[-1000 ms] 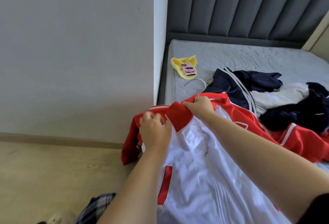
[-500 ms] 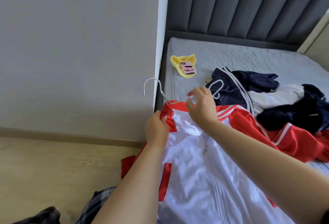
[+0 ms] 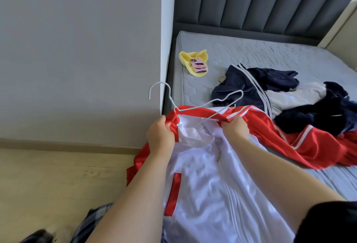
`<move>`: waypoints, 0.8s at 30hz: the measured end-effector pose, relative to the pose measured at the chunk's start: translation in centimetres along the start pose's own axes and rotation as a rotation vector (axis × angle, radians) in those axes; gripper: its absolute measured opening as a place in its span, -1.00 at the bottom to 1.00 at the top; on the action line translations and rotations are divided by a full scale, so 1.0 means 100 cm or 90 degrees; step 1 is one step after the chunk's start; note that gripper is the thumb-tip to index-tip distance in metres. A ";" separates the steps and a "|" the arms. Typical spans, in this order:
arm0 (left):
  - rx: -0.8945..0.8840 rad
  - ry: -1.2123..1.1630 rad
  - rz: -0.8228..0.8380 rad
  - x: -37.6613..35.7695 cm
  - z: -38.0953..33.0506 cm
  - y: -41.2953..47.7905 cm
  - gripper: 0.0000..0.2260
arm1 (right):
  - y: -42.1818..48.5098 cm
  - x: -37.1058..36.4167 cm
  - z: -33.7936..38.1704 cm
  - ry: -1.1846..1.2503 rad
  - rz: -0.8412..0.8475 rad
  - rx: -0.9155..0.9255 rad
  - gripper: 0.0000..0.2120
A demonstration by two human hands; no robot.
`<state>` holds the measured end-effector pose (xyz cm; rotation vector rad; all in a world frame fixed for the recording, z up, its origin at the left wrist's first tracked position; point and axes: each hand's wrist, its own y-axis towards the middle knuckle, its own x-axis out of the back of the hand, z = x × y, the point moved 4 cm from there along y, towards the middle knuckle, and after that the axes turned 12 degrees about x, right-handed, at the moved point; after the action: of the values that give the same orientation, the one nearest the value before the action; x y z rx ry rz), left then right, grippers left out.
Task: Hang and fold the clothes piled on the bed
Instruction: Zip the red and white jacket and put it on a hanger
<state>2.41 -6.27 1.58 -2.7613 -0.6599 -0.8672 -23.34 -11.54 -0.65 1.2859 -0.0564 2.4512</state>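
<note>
A light, limp, likely slippery jacket [image 3: 202,184], collar pinched by left hand [image 3: 160,136] and right hand [image 3: 234,128]; hanger [image 3: 160,82] just above the fingers.

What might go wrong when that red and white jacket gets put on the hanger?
1. One end of the wire hanger pokes out above the collar, so the jacket may slip off that side when lifted, even with the left hand and right hand gripping the collar.
2. Its red sleeve lies against the navy clothes, so lifting might drag them along.
</note>
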 end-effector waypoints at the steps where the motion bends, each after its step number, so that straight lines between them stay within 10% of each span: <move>1: -0.012 0.021 -0.005 0.001 0.000 0.000 -0.89 | 0.005 0.004 -0.002 0.004 -0.011 -0.009 -0.70; 9: -0.040 -0.006 -0.042 0.010 -0.001 -0.005 -0.70 | 0.039 0.041 0.003 0.037 -0.054 -0.025 -0.93; 24: -0.019 -0.130 0.087 -0.001 -0.002 -0.001 -0.80 | 0.065 0.075 0.005 0.328 -0.004 -0.106 -0.70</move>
<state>2.18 -6.30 1.65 -2.9076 -0.4838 -0.5772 -29.04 -15.37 6.56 0.5608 -0.1166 2.6274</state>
